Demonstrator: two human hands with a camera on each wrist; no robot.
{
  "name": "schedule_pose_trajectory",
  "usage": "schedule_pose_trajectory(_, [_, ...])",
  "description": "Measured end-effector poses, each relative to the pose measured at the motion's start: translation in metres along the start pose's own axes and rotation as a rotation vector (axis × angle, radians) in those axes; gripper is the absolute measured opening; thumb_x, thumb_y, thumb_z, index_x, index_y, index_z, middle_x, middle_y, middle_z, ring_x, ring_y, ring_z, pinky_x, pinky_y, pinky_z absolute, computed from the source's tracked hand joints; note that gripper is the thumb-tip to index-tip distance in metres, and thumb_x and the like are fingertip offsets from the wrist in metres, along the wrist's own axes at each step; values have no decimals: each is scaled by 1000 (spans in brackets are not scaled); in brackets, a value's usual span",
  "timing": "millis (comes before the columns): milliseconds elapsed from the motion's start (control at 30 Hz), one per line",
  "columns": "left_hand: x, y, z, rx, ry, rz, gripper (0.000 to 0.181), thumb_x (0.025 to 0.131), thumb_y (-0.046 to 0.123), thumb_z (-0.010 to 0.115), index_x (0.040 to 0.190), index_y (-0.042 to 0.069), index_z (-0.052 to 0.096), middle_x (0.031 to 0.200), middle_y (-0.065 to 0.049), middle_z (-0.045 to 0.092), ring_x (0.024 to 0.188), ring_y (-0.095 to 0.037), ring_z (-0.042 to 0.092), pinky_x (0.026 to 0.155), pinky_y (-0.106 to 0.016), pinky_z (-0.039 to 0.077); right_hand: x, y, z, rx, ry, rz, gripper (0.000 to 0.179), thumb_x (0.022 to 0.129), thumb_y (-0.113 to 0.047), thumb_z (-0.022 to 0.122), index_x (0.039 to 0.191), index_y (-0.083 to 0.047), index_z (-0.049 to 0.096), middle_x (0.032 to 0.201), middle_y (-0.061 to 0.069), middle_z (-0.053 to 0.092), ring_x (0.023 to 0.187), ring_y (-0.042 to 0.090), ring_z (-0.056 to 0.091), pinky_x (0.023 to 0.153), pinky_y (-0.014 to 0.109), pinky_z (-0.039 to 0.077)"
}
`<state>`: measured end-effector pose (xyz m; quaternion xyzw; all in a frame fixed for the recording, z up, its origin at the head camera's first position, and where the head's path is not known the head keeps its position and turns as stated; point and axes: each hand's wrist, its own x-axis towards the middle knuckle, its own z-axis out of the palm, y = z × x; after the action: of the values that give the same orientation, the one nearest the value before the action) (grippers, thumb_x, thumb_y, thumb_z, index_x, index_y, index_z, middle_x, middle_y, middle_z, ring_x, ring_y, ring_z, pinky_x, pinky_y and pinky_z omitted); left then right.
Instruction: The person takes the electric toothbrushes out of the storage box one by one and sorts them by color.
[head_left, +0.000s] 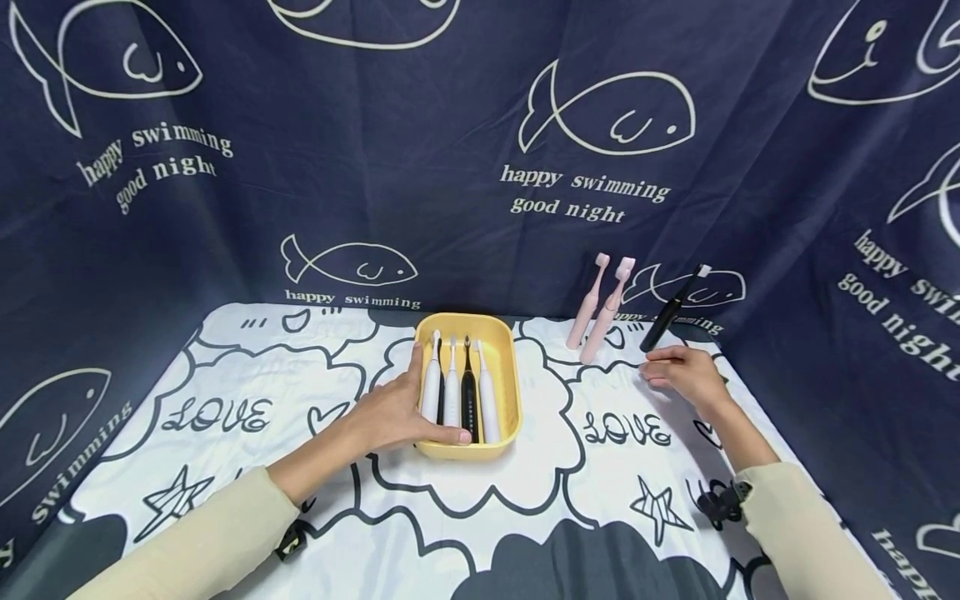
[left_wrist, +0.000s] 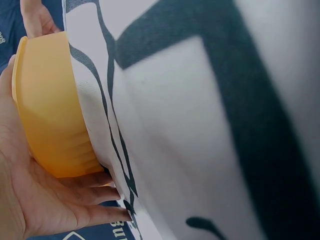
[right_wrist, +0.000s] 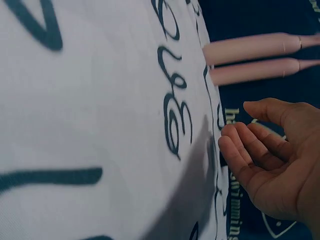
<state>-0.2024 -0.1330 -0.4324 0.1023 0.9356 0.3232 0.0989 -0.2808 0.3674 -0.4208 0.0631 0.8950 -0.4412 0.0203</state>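
My left hand holds a yellow plastic bin at its left side, with the thumb at the near rim. Inside lie several electric toothbrushes, among them a white toothbrush and a black toothbrush. In the left wrist view the hand's fingers lie along the outer wall of the bin. My right hand, its fingers loosely bent and holding nothing, is just in front of a standing black toothbrush. That toothbrush does not show in the right wrist view.
Two pink electric toothbrushes stand at the back, left of the black one. A patterned white cloth covers the table. Dark blue fabric with fish drawings hangs behind and at the sides.
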Motion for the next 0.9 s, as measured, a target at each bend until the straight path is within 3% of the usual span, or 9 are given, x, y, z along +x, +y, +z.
schedule_pose_trajectory(233, [-1,0,1,10,16,20,179,59,95,91,182,20,-15,176,-23,48,145,-41,65,115,-59,55,-6,-11,7,14,-63,-26,53,107,-21,78,147,10,64,116,2,84,91,-3,76,88,22,65])
schedule_pose_trajectory(400, [-1,-1,0,28,20,23,179,60,93,92,181,17,-15,172,-27,52,138,-39,69,112,-58,56,-8,-16,12,48,-87,-72,54,107,-18,77,147,15,62,123,11,82,92,-2,78,90,24,66])
schedule_pose_trajectory(567, [-2,1,0,23,14,26,178,60,92,92,181,18,-16,174,-26,50,143,-40,67,115,-59,55,-13,-21,17,40,-92,-84,52,107,-18,78,145,15,64,125,18,82,92,0,78,88,25,66])
schedule_pose_trajectory(900, [-2,1,1,10,12,30,179,59,97,89,181,22,-19,179,-24,43,150,-44,62,117,-61,54,-18,-29,31,81,-134,-121,50,106,-17,79,142,14,65,123,15,82,93,-1,77,90,26,66])
